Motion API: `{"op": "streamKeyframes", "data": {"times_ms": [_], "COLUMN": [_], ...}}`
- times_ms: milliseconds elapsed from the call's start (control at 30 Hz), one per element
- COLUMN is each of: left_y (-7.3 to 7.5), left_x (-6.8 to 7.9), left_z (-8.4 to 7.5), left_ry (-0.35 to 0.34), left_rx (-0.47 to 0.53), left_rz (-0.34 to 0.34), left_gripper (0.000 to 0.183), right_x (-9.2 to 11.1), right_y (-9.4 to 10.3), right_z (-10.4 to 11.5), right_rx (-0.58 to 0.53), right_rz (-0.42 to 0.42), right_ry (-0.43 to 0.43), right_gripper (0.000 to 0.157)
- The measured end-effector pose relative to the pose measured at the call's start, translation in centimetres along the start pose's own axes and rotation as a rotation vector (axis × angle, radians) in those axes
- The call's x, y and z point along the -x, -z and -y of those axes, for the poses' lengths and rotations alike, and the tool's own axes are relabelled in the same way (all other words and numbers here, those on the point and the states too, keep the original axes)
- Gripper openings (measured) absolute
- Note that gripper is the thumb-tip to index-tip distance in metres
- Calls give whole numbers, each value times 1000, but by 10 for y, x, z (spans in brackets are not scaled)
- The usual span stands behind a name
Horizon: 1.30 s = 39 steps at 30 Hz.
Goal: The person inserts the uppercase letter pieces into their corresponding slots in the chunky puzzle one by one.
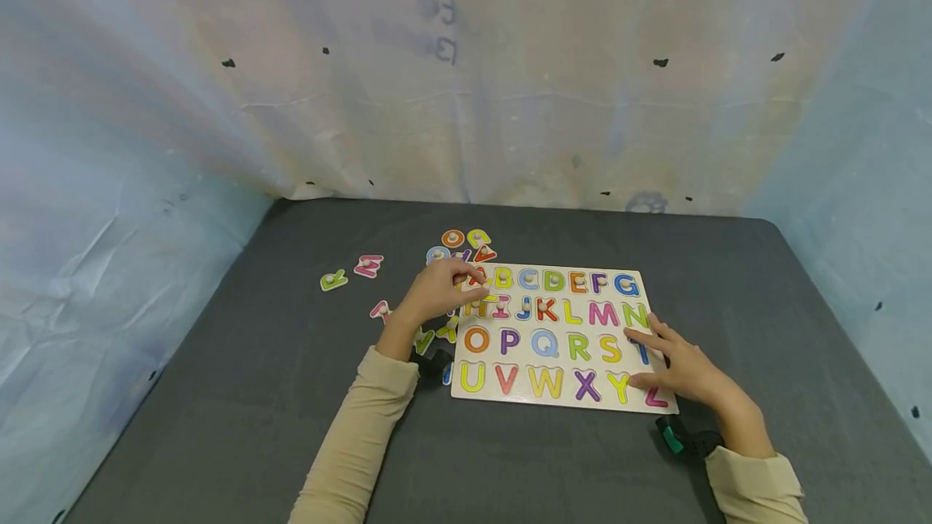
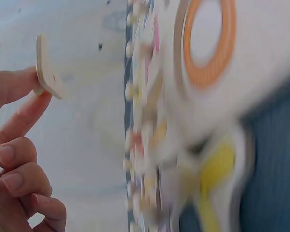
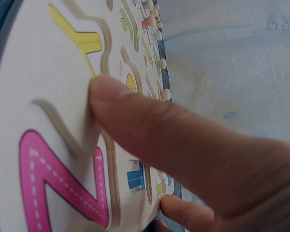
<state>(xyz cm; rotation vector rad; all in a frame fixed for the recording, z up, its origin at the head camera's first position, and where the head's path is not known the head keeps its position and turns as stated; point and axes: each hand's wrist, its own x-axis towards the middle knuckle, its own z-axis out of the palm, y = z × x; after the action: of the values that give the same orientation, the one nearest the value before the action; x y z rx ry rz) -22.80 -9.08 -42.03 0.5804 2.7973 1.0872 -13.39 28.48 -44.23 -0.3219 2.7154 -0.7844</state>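
Table [image 1: 218,427]: dark, under the board.
Board [image 1: 522,358]: flat, knobbed letters [image 1: 577,281] in its top row.
Right hand [image 1: 688,366]: on the board's right side, fingers spread apart, thumb touching between Y [image 1: 618,386] and Z [image 1: 657,398].
Left hand [image 1: 440,289]: over the board's upper left, thumb and index finger pinching a piece, the others curled.
Loose letters: orange O [image 1: 453,238] beyond that corner; pink one [image 1: 369,266] farther left.
Piece [image 2: 46,72]: raised clear of the board, edge-on; colour unclear.
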Motion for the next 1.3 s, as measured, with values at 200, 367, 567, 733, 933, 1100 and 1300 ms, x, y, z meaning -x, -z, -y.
{"op": "streamKeyframes", "data": {"times_ms": [200, 367, 567, 733, 933, 1100, 1300], "left_y": [-20, -33, -49, -61, -74, -85, -96], "left_x": [-6, -12, -18, -21, -27, -33, -41], "left_z": [-14, -24, -39, -51, -60, -68, -73], "left_ry": [-62, -82, -80, -53, -5, 54, 122], "left_rx": [-18, -26, -44, -59, -74, -60, -26], "left_rz": [26, 41, 73, 79, 73, 65, 63], "left_gripper": [16, 14, 15, 13, 13, 13, 14], "right_x": [0, -1, -2, -2, -3, -3, -3], "right_y": [-1, 0, 0, -1, -1, 1, 0], "right_z": [0, 0, 1, 1, 1, 1, 3], "right_rx": [29, 23, 25, 22, 46, 56, 55], "right_rz": [-15, -29, -41, -42, -43, -48, -43], "right_ry": [-1, 6, -1, -9, -2, 16, 6], "right_gripper": [82, 77, 64, 62, 66, 64, 65]}}
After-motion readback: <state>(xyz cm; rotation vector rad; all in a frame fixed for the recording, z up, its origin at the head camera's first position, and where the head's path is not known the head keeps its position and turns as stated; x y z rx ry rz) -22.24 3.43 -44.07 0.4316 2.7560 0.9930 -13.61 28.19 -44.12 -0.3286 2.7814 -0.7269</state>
